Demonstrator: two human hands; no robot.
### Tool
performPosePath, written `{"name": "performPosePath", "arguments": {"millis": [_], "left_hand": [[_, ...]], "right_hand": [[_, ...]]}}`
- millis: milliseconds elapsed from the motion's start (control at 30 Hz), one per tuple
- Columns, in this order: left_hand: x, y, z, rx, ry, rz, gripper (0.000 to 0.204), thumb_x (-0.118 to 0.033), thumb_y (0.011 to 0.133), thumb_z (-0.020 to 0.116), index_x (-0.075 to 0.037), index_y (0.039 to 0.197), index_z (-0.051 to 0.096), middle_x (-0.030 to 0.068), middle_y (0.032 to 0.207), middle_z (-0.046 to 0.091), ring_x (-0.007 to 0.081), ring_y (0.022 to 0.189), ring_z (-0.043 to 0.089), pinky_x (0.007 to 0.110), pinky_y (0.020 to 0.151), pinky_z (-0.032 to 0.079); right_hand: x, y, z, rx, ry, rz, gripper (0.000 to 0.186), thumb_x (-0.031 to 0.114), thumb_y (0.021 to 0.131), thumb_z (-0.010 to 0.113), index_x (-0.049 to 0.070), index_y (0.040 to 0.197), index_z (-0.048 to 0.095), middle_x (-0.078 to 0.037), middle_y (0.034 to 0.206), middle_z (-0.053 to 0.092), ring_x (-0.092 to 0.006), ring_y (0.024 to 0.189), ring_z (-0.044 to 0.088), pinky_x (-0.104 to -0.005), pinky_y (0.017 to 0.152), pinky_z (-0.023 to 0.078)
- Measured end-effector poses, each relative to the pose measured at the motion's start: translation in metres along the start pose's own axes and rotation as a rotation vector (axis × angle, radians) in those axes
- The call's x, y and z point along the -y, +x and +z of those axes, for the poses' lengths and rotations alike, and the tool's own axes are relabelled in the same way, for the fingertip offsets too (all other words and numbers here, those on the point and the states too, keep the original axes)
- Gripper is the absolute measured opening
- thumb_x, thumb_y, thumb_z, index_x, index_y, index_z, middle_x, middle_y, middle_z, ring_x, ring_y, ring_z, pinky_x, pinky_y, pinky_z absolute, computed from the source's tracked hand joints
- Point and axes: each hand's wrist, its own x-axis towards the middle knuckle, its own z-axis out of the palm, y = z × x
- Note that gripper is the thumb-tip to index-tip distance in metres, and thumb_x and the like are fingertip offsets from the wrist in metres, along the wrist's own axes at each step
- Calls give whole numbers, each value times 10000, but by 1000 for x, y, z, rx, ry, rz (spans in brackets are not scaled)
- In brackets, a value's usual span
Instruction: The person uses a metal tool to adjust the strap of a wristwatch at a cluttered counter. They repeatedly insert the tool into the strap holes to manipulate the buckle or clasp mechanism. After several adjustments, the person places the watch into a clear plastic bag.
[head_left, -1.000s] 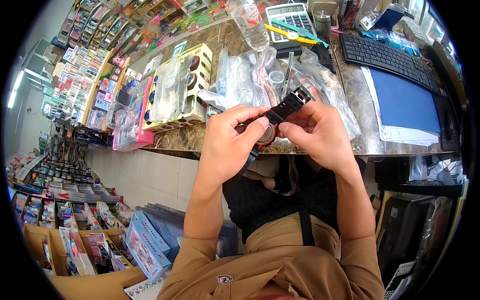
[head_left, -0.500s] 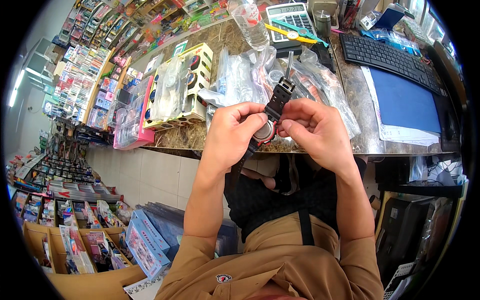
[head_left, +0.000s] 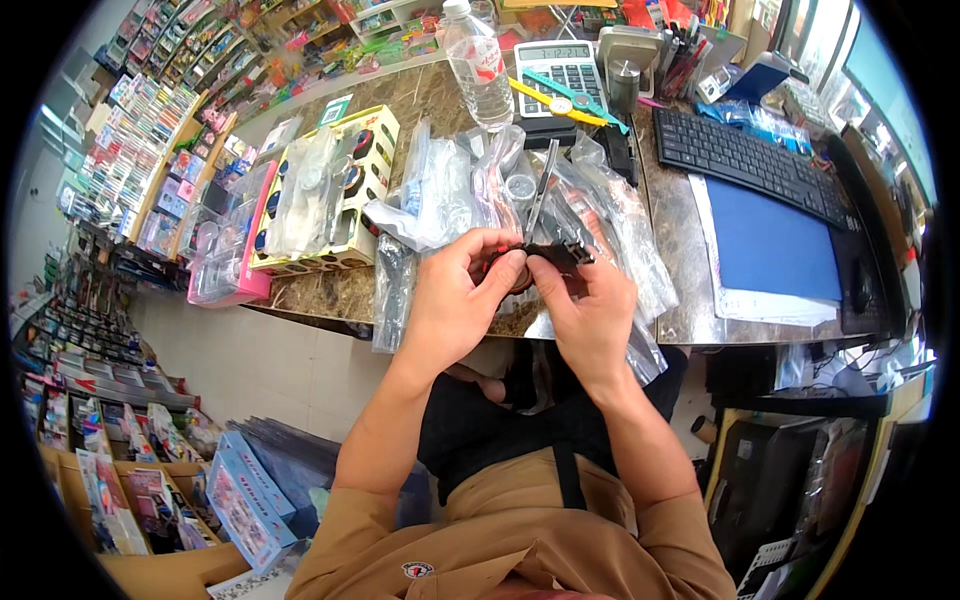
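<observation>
Both my hands are closed on a black wristwatch (head_left: 556,254) above the table's front edge. My left hand (head_left: 455,295) pinches the round case between thumb and fingers, covering much of it. My right hand (head_left: 590,315) presses its thumb by the case, while its fingers wrap under the strap and buckle end. Just beyond the watch, a thin metal tool like tweezers (head_left: 543,185) points away from me; whether a hand holds its near end is hidden. Clear plastic bags (head_left: 440,190) lie behind my hands.
At left stand a yellow box of watches (head_left: 375,190) and a pink clear-lidded case (head_left: 235,245). A water bottle (head_left: 478,75), calculator (head_left: 560,75) and yellow watch (head_left: 550,100) sit at the back. Rightward are a black keyboard (head_left: 750,165) and blue folder (head_left: 775,240).
The watch has turned so its strap now points rightward rather than up and away. My right hand has moved left and closed on it. The whole view has shifted slightly.
</observation>
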Motion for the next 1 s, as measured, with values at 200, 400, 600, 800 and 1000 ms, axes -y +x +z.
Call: {"name": "performPosePath", "arguments": {"millis": [200,400,600,800,1000], "left_hand": [[-4,-1,-2,6,128,-144,224,-180,1072,711,10,1190,728,89,839,771,109,726,714,285,657,559],[25,8,-20,-148,18,-174,193,-132,1000,757,39,1089,738,-10,806,705,35,741,602,245,647,494],[48,6,-20,-197,135,-123,157,-137,1030,737,10,1083,724,-20,777,689,12,583,530,218,501,408],[59,12,-8,-300,165,-158,232,-194,920,835,11,1002,765,43,681,679,86,598,571,305,559,472],[62,12,-11,-250,167,-93,264,-184,886,858,26,1009,757,53,698,691,99,612,593,310,590,506]], "right_hand": [[-13,5,4,61,-76,-10,106,53,977,793,-36,968,737,-144,845,742,-212,700,756,-334,606,551],[-4,33,-12,345,-270,5,234,121,946,814,-53,1080,735,-183,835,744,-293,798,768,-372,683,581],[-15,62,-25,573,-298,144,297,141,969,759,-32,1210,750,-231,909,784,-332,829,785,-389,779,603],[-38,69,-11,292,-437,63,261,218,992,756,-39,1032,765,-247,867,770,-440,806,755,-495,752,591],[-34,90,17,198,-935,-28,493,455,952,807,-18,854,712,-262,816,741,-484,814,739,-556,734,570]]}}
